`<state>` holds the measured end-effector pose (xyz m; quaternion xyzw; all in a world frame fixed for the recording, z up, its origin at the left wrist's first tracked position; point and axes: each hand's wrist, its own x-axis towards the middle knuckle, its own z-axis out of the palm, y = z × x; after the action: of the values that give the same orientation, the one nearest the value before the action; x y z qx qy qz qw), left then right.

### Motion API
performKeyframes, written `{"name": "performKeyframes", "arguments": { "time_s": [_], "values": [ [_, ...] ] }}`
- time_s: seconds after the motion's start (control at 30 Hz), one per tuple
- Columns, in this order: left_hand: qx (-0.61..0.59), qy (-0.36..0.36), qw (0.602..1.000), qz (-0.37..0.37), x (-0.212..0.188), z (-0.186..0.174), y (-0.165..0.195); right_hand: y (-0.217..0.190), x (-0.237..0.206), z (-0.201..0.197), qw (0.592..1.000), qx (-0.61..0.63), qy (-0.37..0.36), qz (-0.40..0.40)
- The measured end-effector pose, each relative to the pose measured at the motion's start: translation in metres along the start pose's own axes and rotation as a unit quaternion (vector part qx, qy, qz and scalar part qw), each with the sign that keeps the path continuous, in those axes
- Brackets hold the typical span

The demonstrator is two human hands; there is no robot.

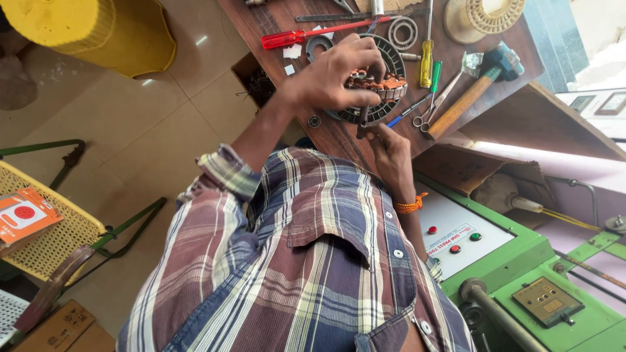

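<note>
A round dark motor stator [385, 98] with orange copper windings lies on the brown wooden bench [339, 140]. My left hand [336, 75] reaches over it from the left, fingers curled on the windings and rim. My right hand [391, 156], an orange thread around its wrist, sits just below the stator at the bench edge. It pinches a thin dark tool [362, 124] whose tip touches the stator's lower rim. My checked shirt fills the bottom of the view.
A red screwdriver [306, 34], yellow screwdriver [426, 62], scissors [432, 109], wooden-handled hammer [469, 94], metal ring [403, 32] and cream spool [484, 16] lie on the bench. A green machine [521, 274] with buttons stands at right, a yellow mesh chair [52, 234] at left.
</note>
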<state>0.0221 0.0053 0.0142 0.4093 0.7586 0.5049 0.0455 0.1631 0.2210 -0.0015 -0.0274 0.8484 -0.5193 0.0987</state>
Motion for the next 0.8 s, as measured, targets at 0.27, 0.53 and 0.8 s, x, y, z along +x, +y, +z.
{"name": "performKeyframes", "arguments": {
  "time_s": [0.27, 0.53, 0.8],
  "values": [
    [0.128, 0.242, 0.962, 0.008, -0.02, 0.069, 0.005, -0.003, 0.006, -0.051, 0.992, -0.017, 0.119, -0.033],
    [0.128, 0.243, 0.961, 0.036, -0.027, 0.076, -0.015, -0.052, 0.063, -0.067, 0.977, -0.124, 0.066, -0.157],
    [0.124, 0.245, 0.962, 0.014, -0.019, 0.056, 0.024, -0.05, 0.118, -0.05, 0.97, -0.145, 0.096, -0.172]
  ]
}}
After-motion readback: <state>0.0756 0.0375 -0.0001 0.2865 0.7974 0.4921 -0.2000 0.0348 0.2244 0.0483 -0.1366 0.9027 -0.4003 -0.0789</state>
